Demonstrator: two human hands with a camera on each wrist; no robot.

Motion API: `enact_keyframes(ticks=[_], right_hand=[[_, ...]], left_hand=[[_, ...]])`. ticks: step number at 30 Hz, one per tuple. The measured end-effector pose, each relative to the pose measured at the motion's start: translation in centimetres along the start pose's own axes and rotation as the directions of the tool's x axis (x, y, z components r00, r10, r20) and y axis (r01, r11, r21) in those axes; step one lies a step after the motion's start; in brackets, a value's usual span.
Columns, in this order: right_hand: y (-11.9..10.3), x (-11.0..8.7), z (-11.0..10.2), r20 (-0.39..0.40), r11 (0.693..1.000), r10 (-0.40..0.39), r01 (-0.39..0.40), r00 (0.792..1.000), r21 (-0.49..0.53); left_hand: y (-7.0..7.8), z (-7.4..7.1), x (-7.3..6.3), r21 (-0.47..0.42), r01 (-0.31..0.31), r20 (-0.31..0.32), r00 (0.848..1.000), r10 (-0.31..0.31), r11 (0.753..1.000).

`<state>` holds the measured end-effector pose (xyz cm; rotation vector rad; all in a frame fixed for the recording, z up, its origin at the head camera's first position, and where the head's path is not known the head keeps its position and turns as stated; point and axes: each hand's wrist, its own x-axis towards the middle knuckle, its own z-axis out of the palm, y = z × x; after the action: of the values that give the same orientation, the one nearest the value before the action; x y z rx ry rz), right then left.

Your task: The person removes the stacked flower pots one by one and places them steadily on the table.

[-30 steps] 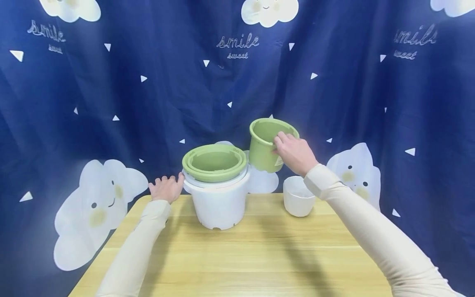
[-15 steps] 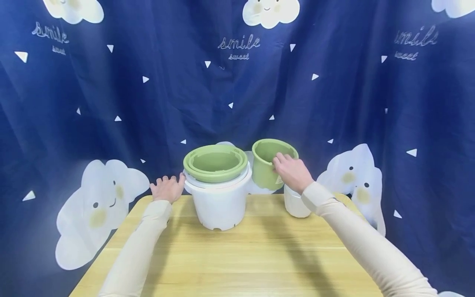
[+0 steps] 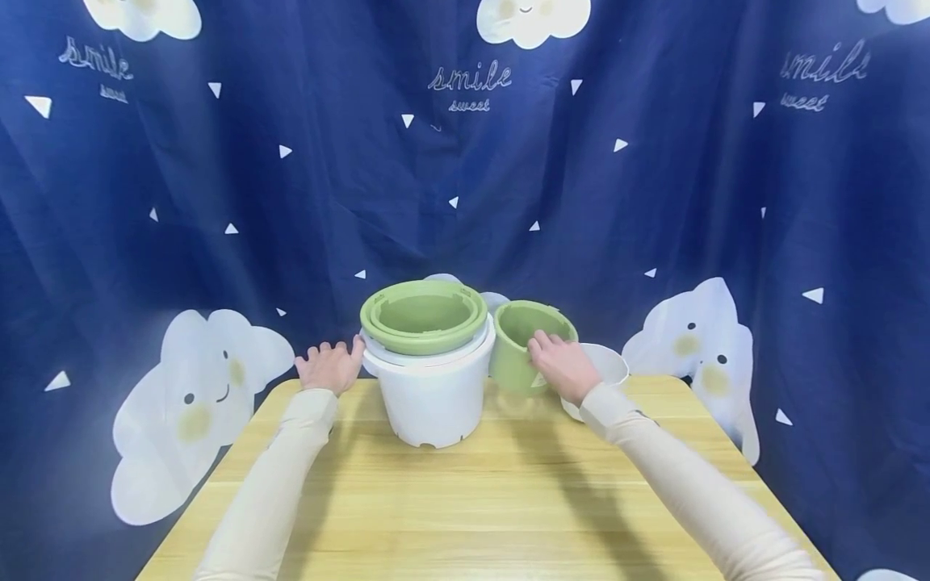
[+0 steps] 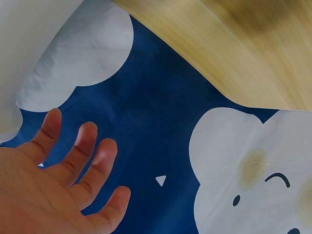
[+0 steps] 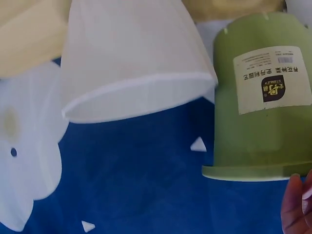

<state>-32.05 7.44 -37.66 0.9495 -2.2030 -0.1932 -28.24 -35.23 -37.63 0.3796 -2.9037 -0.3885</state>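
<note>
My right hand (image 3: 565,367) grips the near rim of a green plastic flower pot (image 3: 512,363), which hangs upright with its base close to the table's back edge. A printed paper label (image 5: 273,80) on the pot's side shows in the right wrist view. To its left stands a large white flower pot (image 3: 432,407), with another white rim and green pots (image 3: 414,345) nested in it. My left hand (image 3: 330,369) is beside this stack, fingers spread and thumb right at the white rim. In the left wrist view, the left hand's fingers (image 4: 105,156) are loosely extended.
A smaller white pot (image 3: 609,365) stands at the back right, partly hidden behind my right hand and wrist. The wooden table (image 3: 436,516) ends just behind the pots. Behind it hangs a blue curtain (image 3: 327,210) with clouds and triangles.
My right hand has lowered the green pot from above the stack's height down toward the table, between the stack and the small white pot. My left hand has stayed in place.
</note>
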Motion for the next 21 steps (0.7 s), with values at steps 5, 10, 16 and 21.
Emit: enact_keyframes(ticks=[5, 10, 16, 21], right_hand=[[-0.3, -0.7, 0.9, 0.031, 1.0, -0.002, 0.002, 1.0, -0.002], [-0.6, -1.1, 2.4, 0.069, 0.997, -0.069, 0.071, 0.995, -0.031], [-1.5, -1.9, 3.6, 0.029, 0.992, -0.113, 0.114, 0.993, -0.054], [-1.8, -2.8, 4.1, 0.04, 0.994, -0.107, 0.108, 0.993, -0.017]], left_hand=[[-0.1, -0.1, 0.2, -0.005, 0.002, 0.014, 1.0, -0.002, 1.0], [-0.6, -0.3, 0.2, -0.002, 0.004, 0.018, 1.0, -0.004, 1.0], [-0.4, -0.3, 0.3, -0.013, -0.002, 0.023, 1.0, 0.002, 1.0], [-0.1, 0.0, 0.3, -0.015, -0.005, 0.028, 1.0, 0.006, 1.0]])
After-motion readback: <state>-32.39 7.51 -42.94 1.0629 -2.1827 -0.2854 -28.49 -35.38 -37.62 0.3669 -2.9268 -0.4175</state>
